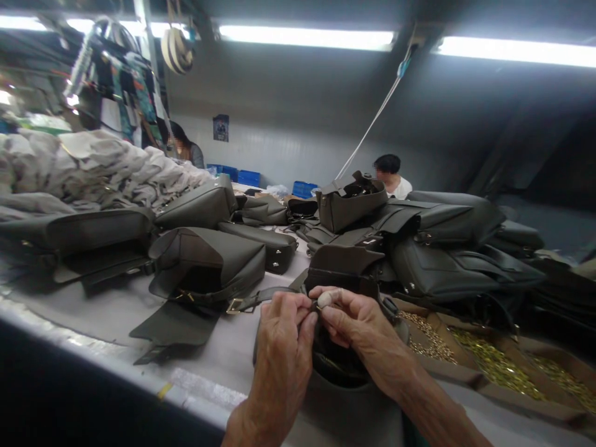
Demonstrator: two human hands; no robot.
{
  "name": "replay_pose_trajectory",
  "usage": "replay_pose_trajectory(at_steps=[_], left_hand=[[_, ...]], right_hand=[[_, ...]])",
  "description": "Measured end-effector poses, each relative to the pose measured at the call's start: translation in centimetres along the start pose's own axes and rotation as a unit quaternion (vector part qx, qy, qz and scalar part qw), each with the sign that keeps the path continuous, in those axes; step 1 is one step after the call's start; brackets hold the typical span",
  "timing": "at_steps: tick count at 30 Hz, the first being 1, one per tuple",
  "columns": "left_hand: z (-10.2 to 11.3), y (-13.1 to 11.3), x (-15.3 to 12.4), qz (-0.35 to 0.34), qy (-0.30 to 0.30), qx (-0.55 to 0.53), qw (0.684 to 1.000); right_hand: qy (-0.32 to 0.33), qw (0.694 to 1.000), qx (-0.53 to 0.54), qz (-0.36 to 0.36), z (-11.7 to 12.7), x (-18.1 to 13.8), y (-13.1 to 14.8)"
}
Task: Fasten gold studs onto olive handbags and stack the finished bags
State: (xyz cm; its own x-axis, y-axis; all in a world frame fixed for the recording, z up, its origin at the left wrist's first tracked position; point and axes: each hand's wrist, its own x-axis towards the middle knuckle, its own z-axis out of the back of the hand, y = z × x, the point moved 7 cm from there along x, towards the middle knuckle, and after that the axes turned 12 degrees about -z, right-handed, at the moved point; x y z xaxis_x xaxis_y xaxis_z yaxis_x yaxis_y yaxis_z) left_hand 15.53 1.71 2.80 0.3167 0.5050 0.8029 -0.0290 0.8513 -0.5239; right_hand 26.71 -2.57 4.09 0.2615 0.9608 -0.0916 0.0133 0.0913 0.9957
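Observation:
An open dark grey-green handbag (344,267) stands in front of me, with both hands at its opening. My left hand (284,338) is closed in a pinch at the bag's upper edge. Opposite it, my right hand (361,320) pinches at the same spot, and one of its fingertips wears a pale cover (325,300). A tiny gold-coloured glint shows between the fingertips, but the fingers hide most of the small piece. A strap with a gold buckle (235,306) runs out to the left behind my left hand.
Several similar handbags (209,261) lie on the table (223,354) to the left; more are piled at right (433,261). Cardboard trays of small gold hardware (493,363) sit at right. Pale cloth-like material (93,164) is heaped at back left. Two people sit beyond.

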Motion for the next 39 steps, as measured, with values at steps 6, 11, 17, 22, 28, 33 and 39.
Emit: replay_pose_trajectory(at_steps=[6,11,17,22,28,33,39], left_hand=[[0.0,-0.2,0.1,-0.038,-0.01,0.003,0.999],[-0.1,0.5,0.1,0.007,0.002,-0.044,0.999],[-0.3,0.8,-0.1,0.045,0.016,-0.12,0.992],[0.1,-0.7,-0.1,-0.072,0.006,0.007,0.997],[0.7,-2.2,-0.3,-0.157,0.021,0.088,0.983],[2.5,-2.2,-1.4,-0.123,-0.034,0.115,0.985],[3.0,-1.4,-3.3,-0.042,-0.031,0.173,0.984]], right_hand=[[-0.016,1.0,0.012,0.004,-0.3,0.1,-0.4],[-0.022,1.0,0.004,0.009,-0.2,0.0,-0.4],[-0.026,0.999,-0.032,-0.001,-0.2,-0.2,-0.1],[-0.049,0.999,0.001,0.009,-0.2,0.0,-0.4],[-0.074,0.996,-0.025,0.04,-0.7,-0.8,-0.5],[-0.096,0.993,0.005,0.065,0.1,-0.5,-0.8],[-0.042,0.999,0.0,0.03,-1.0,0.3,-1.8]])
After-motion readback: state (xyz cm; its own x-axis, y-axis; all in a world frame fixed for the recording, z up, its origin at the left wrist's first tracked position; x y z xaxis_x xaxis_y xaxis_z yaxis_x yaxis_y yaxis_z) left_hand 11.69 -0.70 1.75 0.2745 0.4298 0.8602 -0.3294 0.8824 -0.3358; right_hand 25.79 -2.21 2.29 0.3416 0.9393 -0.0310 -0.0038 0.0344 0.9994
